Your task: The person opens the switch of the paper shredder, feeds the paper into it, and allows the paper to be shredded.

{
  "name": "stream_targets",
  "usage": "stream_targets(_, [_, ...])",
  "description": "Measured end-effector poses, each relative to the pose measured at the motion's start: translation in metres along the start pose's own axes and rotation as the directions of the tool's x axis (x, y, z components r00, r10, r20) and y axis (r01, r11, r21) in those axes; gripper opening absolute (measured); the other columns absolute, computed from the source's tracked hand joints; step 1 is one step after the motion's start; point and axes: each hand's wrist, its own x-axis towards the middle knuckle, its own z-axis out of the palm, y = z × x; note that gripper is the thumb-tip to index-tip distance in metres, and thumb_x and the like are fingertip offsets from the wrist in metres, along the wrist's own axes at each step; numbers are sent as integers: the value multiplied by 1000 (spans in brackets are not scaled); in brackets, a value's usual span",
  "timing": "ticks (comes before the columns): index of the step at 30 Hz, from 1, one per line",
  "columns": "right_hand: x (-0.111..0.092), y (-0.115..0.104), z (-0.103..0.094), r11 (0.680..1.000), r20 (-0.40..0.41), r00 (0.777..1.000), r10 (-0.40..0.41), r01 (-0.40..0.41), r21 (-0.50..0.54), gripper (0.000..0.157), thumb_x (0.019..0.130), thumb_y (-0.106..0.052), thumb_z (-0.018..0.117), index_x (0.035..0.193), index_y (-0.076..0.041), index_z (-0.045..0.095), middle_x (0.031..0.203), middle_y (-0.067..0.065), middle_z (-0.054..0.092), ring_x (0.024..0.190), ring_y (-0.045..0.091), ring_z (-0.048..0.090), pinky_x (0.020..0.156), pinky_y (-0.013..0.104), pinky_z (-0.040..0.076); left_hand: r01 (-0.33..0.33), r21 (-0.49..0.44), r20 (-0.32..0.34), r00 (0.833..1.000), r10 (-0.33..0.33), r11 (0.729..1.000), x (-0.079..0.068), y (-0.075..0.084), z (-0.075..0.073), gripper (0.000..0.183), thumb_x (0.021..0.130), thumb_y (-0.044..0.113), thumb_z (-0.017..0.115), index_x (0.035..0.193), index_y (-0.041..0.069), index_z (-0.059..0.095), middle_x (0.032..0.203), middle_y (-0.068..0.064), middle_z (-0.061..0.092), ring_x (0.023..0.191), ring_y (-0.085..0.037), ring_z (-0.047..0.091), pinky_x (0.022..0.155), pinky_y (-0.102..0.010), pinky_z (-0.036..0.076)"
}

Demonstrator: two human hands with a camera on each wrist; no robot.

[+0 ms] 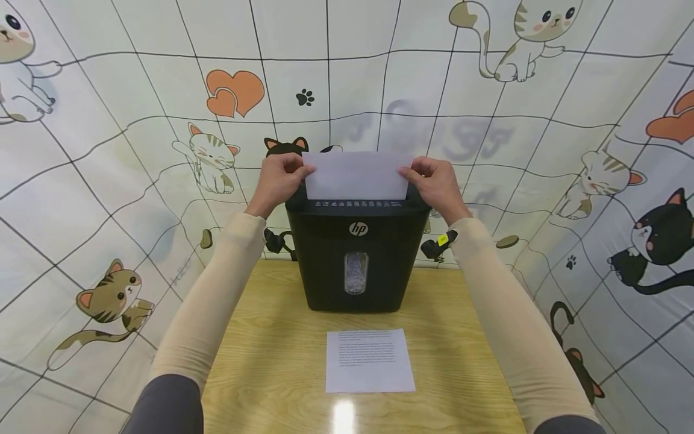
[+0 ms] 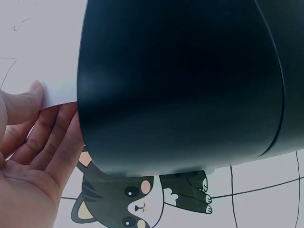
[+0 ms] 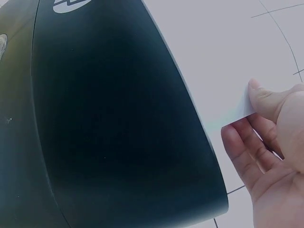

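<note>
A black HP paper shredder (image 1: 325,253) stands at the back of the wooden table, paper shreds visible through its small front window (image 1: 356,273). Upright at its top slot is a white sheet of paper (image 1: 358,175), its lower edge hidden behind the shredder's front rim. My left hand (image 1: 279,181) pinches the sheet's left edge between thumb and fingers. On the opposite edge, my right hand (image 1: 436,184) pinches it the same way. Both wrist views show the thumb on one face of the paper (image 2: 59,90) and the fingers behind it, beside the shredder's dark body (image 3: 114,114).
A printed sheet (image 1: 370,361) lies flat on the wooden table (image 1: 260,361) in front of the shredder. Close behind and at the sides hangs a white sheet-like backdrop (image 1: 358,84) with cat drawings. Black wrist-camera parts (image 1: 437,246) sit by each wrist.
</note>
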Motion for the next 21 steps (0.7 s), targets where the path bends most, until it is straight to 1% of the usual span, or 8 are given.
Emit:
stream_targets(5, [-2,-1,-1,1000,4,1000,-10,10,-15,33,96,-43,70,100,-10,71,104,10,72,98,20,58,88,35,45,-8,-2,-2,1000,8,1000,0,0,1,18,96,24,74,100,6,76,96,-14,76,79,-22,71,71,-27,51])
stream_targets(11, [-4,-1,-3,1000,-7,1000,-21,21,-15,34,96,-43,71,100,-9,71,103,10,72,96,20,57,85,32,45,-33,-11,0,999,33,999,-1,-1,2,18,96,24,74,98,6,75,96,-14,76,80,-28,73,70,-26,53])
stream_targets(17, [-5,-2,-4,1000,-6,1000,-6,6,-17,34,96,-43,70,99,-9,71,103,10,71,95,20,54,83,33,43,-39,-9,9,999,39,999,-2,-2,2,18,96,24,74,98,6,75,95,-15,76,79,-26,73,70,-26,53])
stream_targets(21, [-5,-3,-2,1000,-4,1000,-1,1,-12,33,97,-42,70,99,-9,71,103,10,71,95,21,55,84,33,43,-42,-2,1,999,42,999,-2,-3,1,17,95,23,75,96,6,75,94,-15,76,79,-27,73,69,-26,52])
